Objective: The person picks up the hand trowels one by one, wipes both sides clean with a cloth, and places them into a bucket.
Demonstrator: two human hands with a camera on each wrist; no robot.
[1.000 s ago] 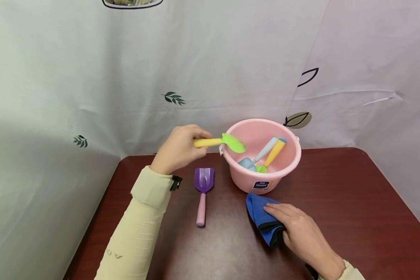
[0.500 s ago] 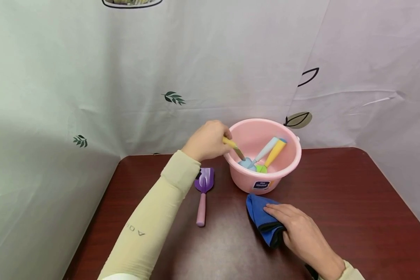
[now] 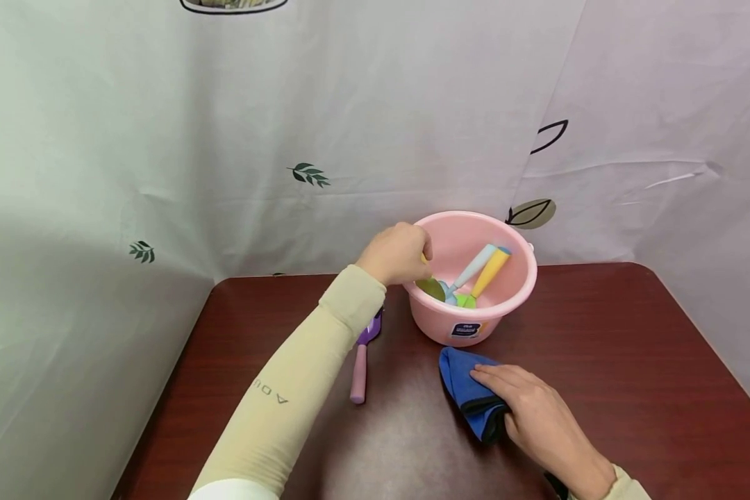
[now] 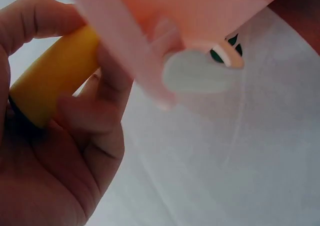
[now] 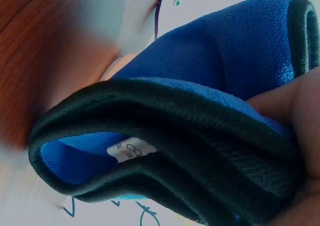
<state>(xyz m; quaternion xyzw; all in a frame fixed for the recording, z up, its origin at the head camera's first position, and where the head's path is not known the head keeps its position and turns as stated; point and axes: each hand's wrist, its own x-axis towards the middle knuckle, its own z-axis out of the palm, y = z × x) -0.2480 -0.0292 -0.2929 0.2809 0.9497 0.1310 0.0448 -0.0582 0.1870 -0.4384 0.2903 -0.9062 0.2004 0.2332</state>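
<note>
My left hand [image 3: 396, 253] reaches over the left rim of a pink bucket [image 3: 506, 305]. It holds a toy shovel by its yellow handle [image 4: 60, 71], which has a dark end. The shovel's green blade [image 3: 431, 288] points down inside the bucket, and the hand covers most of the handle in the head view. Inside the bucket lean a light-blue shovel [image 3: 475, 267] and another yellow-handled tool [image 3: 492, 271] with a green head. In front of the bucket, my right hand [image 3: 544, 417] grips a folded blue cloth [image 3: 465, 382] with black edging.
A purple shovel with a pink handle [image 3: 359, 375] lies on the dark red-brown table [image 3: 631, 361], its blade partly hidden by my left sleeve. Pale printed fabric [image 3: 375, 104] hangs close behind the table and along its sides.
My left hand has moved right to the bucket, taking the yellow-handled shovel from beside the rim to inside, its blade now tipped down. The right hand and cloth have stayed in place.
</note>
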